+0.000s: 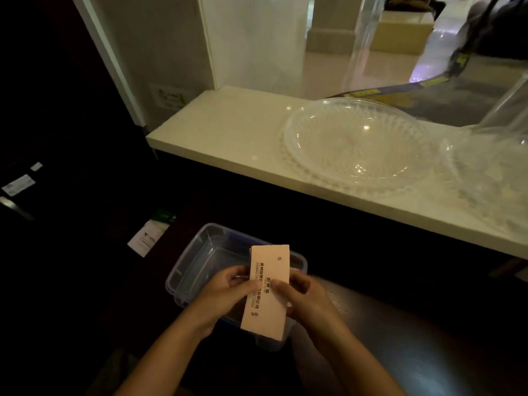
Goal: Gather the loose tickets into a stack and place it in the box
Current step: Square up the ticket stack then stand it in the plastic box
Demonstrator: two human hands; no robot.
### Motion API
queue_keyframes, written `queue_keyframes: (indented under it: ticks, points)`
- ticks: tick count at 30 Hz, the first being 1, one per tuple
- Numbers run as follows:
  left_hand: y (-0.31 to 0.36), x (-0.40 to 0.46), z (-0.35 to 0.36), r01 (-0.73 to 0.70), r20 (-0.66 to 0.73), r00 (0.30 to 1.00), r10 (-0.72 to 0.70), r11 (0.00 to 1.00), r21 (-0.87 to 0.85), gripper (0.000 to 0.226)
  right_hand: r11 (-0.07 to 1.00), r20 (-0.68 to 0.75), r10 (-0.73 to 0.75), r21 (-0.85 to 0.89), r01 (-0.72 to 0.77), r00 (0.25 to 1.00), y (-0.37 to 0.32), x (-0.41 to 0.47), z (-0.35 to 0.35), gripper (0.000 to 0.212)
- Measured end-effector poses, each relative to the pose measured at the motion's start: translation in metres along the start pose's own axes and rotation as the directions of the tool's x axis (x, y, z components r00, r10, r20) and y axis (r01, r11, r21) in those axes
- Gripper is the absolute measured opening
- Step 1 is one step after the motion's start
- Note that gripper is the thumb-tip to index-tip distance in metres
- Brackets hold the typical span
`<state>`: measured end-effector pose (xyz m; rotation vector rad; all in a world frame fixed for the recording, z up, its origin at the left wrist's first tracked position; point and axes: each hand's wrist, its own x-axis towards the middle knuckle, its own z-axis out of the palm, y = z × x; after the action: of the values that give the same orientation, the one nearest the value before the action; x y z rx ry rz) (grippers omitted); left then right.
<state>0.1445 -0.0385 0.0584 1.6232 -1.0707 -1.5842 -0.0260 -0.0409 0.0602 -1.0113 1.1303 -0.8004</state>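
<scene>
A stack of pale pink tickets (268, 287) with dark printed text is held upright-lengthwise over a clear plastic box (197, 258) on the dark lower surface. My left hand (225, 292) grips the stack's left edge with the thumb on its face. My right hand (303, 295) grips the right edge the same way. The box looks empty where its inside shows; its near right part is hidden behind the tickets and hands.
A pale stone counter (228, 132) runs across above the box, carrying a large clear glass dish (357, 144) and more clear glassware (491, 167) at the right. White papers (147, 238) lie left of the box, and small labels (18, 184) show in the dark far left.
</scene>
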Motion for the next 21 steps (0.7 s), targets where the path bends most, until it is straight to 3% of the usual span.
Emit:
queue_keyframes:
  ticks: [4,6,7,9,11,13,14,16,19,21]
  points:
    - [-0.006,0.025,-0.042,0.033,0.042,0.999,-0.032,0.999,-0.024,0.017,0.988,-0.083,-0.049,-0.149,0.036,0.995,0.004,0.016,0.018,0.027]
    - [-0.007,0.039,-0.057,0.048,0.068,0.997,-0.046,0.999,-0.017,0.015,0.91,-0.157,-0.18,-0.401,0.104,0.971,0.006,0.015,0.013,0.031]
    - [-0.008,0.046,-0.062,0.061,0.08,0.995,-0.06,0.998,-0.006,0.014,0.782,-0.135,-0.289,-0.604,0.152,0.948,0.008,0.014,0.008,0.031]
    - [-0.01,0.06,-0.069,0.093,0.11,0.989,-0.095,0.995,0.026,0.015,0.379,0.069,-0.428,-0.892,0.248,0.901,0.014,0.012,-0.001,0.031]
    - [-0.014,0.073,-0.071,0.125,0.143,0.98,-0.136,0.989,0.079,0.015,0.058,0.232,-0.376,-0.961,0.272,0.897,0.017,0.009,-0.004,0.032]
    - [-0.018,0.085,-0.068,0.171,0.164,0.967,-0.194,0.975,0.145,0.017,-0.162,0.288,-0.221,-0.953,0.256,0.932,0.022,0.01,-0.005,0.038]
    - [-0.021,0.091,-0.066,0.194,0.166,0.96,-0.224,0.964,0.181,0.019,-0.217,0.293,-0.141,-0.941,0.259,0.946,0.025,0.011,-0.006,0.04]
    - [-0.028,0.098,-0.059,0.226,0.161,0.949,-0.273,0.939,0.26,0.019,-0.219,0.3,-0.039,-0.933,0.284,0.953,0.031,0.013,-0.01,0.043]
    - [-0.033,0.101,-0.047,0.256,0.16,0.935,-0.316,0.916,0.309,0.011,-0.284,0.311,-0.03,-0.914,0.29,0.95,0.036,0.015,-0.013,0.043]
    - [-0.034,0.101,-0.042,0.259,0.161,0.934,-0.32,0.914,0.314,0.007,-0.239,0.312,-0.019,-0.924,0.299,0.95,0.035,0.016,-0.013,0.043]
